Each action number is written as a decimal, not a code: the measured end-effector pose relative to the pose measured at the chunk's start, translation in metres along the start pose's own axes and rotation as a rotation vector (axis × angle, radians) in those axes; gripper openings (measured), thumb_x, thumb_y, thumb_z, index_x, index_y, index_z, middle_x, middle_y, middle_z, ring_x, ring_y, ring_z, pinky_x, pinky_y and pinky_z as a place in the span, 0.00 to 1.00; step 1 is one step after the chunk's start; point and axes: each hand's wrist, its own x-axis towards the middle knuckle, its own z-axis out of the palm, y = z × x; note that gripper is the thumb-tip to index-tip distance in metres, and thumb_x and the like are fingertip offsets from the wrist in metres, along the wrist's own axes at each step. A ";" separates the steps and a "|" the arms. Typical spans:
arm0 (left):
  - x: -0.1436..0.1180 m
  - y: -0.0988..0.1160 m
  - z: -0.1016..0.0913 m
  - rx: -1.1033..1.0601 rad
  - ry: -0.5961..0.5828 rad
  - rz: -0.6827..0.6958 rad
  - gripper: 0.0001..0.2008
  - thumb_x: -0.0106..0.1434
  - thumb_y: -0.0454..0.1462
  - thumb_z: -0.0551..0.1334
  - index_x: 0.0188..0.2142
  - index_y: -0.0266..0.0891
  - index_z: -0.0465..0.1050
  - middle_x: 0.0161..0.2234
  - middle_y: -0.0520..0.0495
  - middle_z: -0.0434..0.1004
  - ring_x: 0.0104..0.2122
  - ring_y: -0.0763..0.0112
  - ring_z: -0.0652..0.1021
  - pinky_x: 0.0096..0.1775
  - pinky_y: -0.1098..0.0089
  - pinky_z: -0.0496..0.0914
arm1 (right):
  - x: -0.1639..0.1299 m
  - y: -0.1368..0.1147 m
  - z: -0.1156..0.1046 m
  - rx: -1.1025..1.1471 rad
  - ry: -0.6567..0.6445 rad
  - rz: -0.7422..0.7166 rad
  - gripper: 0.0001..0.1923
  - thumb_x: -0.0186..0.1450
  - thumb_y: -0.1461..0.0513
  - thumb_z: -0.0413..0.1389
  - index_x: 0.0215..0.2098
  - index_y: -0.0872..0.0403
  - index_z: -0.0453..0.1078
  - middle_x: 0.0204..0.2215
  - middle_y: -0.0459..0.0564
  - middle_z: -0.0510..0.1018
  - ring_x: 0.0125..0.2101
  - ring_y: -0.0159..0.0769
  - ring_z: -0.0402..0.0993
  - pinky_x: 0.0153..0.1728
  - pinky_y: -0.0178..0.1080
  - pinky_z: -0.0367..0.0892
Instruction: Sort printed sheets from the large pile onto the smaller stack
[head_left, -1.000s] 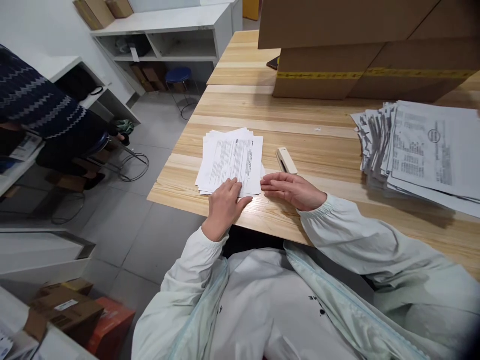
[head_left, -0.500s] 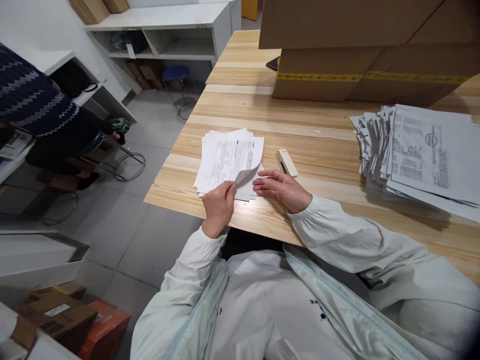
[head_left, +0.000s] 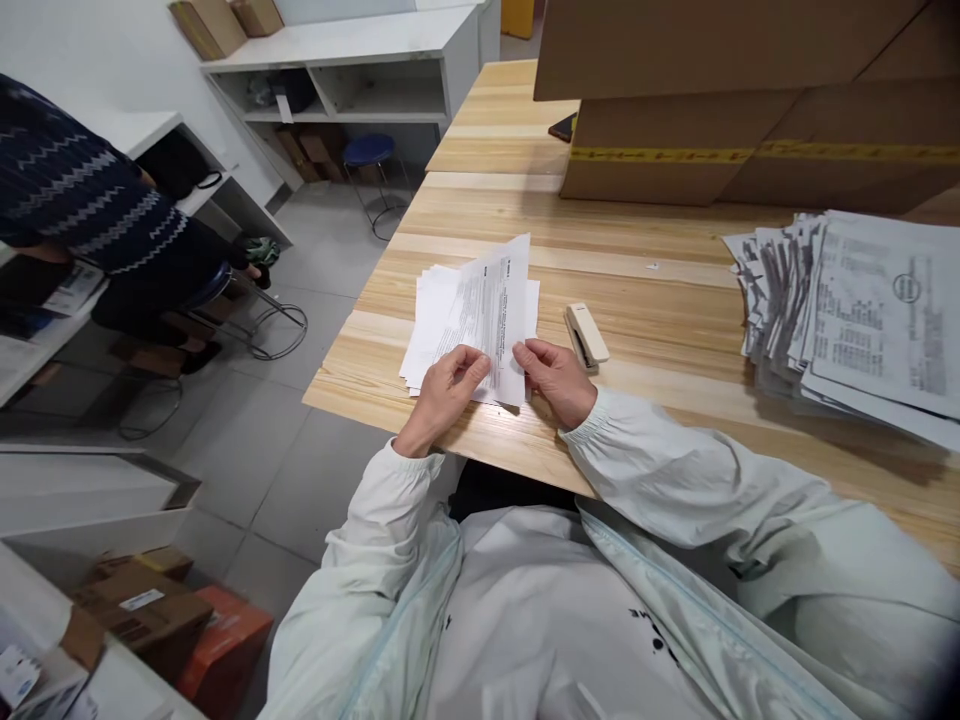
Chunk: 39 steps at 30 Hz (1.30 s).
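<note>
Pinching the top printed sheet [head_left: 491,315] at its near edge, the left hand [head_left: 442,390] and right hand [head_left: 551,375] held it raised off the small paper stack [head_left: 427,320] on the desk [head_left: 637,300]; the stapler [head_left: 586,335] lay untouched beside it; the big pile [head_left: 855,320] seemingly remained to be handled.

Print everywhere, none of it legible

The lifted sheet [head_left: 491,310] and the paper stack [head_left: 862,320] carry dense blurred print; the stack's top page bears an unreadable round stamp.
</note>
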 end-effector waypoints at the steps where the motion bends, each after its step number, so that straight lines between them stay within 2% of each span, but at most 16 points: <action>1: 0.003 0.000 0.002 -0.008 0.003 0.006 0.17 0.67 0.50 0.58 0.38 0.39 0.73 0.37 0.47 0.78 0.40 0.66 0.77 0.45 0.67 0.69 | 0.000 0.000 0.000 0.011 -0.006 -0.003 0.27 0.45 0.42 0.70 0.24 0.54 0.71 0.21 0.42 0.71 0.24 0.29 0.67 0.27 0.35 0.67; 6: 0.009 0.000 0.008 -0.025 0.018 0.006 0.15 0.65 0.49 0.60 0.37 0.39 0.72 0.36 0.48 0.77 0.37 0.69 0.75 0.43 0.68 0.68 | -0.001 0.001 -0.004 0.044 -0.027 -0.004 0.27 0.46 0.41 0.70 0.24 0.54 0.73 0.21 0.44 0.73 0.23 0.29 0.68 0.28 0.37 0.71; 10: 0.007 -0.001 0.009 -0.016 0.022 0.006 0.15 0.65 0.48 0.60 0.37 0.39 0.72 0.36 0.47 0.77 0.37 0.68 0.75 0.43 0.67 0.68 | 0.001 0.003 -0.006 0.006 -0.056 0.010 0.26 0.48 0.42 0.69 0.30 0.55 0.76 0.29 0.49 0.79 0.29 0.33 0.75 0.30 0.37 0.75; 15: 0.006 0.002 0.011 0.022 0.022 0.006 0.15 0.63 0.48 0.62 0.38 0.39 0.72 0.38 0.46 0.78 0.39 0.67 0.76 0.44 0.67 0.68 | 0.004 0.004 -0.008 -0.008 -0.040 0.025 0.26 0.46 0.44 0.71 0.34 0.53 0.77 0.27 0.46 0.79 0.31 0.34 0.76 0.31 0.38 0.77; 21: 0.004 0.002 0.013 0.059 0.027 0.011 0.13 0.62 0.46 0.64 0.38 0.39 0.73 0.39 0.46 0.78 0.41 0.66 0.76 0.46 0.66 0.69 | 0.002 0.004 -0.014 -0.081 -0.136 0.018 0.26 0.48 0.49 0.72 0.40 0.52 0.76 0.35 0.47 0.81 0.35 0.35 0.78 0.34 0.38 0.77; 28: 0.004 -0.001 0.011 0.003 0.023 0.016 0.15 0.65 0.48 0.60 0.38 0.38 0.72 0.39 0.45 0.77 0.40 0.66 0.76 0.46 0.65 0.69 | 0.002 0.002 -0.017 -0.070 -0.177 0.041 0.25 0.49 0.53 0.72 0.42 0.52 0.75 0.35 0.47 0.81 0.35 0.34 0.77 0.34 0.37 0.75; 32: 0.001 0.003 0.008 -0.022 -0.013 -0.003 0.18 0.60 0.48 0.66 0.43 0.39 0.71 0.43 0.44 0.77 0.45 0.65 0.76 0.49 0.64 0.68 | 0.003 0.003 -0.018 -0.118 -0.183 0.028 0.25 0.52 0.52 0.70 0.44 0.53 0.74 0.37 0.48 0.81 0.36 0.35 0.77 0.37 0.39 0.74; 34: 0.000 0.002 0.007 -0.034 -0.008 -0.012 0.19 0.58 0.45 0.67 0.45 0.39 0.70 0.44 0.44 0.76 0.46 0.65 0.76 0.50 0.65 0.68 | 0.004 0.005 -0.019 -0.128 -0.183 -0.009 0.24 0.53 0.52 0.69 0.44 0.52 0.73 0.39 0.48 0.81 0.39 0.37 0.77 0.43 0.42 0.74; 37: 0.002 -0.004 0.007 -0.161 0.041 -0.051 0.14 0.59 0.43 0.64 0.41 0.38 0.69 0.40 0.47 0.76 0.40 0.69 0.75 0.44 0.68 0.69 | 0.005 0.013 -0.017 -0.122 -0.138 -0.100 0.26 0.53 0.54 0.68 0.48 0.50 0.70 0.45 0.50 0.80 0.46 0.40 0.77 0.52 0.45 0.71; 39: 0.003 -0.009 0.007 -0.273 0.068 -0.099 0.13 0.59 0.45 0.64 0.37 0.39 0.69 0.34 0.50 0.74 0.34 0.71 0.74 0.38 0.70 0.68 | 0.004 0.018 -0.015 -0.158 -0.071 -0.153 0.31 0.55 0.55 0.66 0.55 0.48 0.65 0.50 0.52 0.77 0.49 0.41 0.76 0.52 0.47 0.71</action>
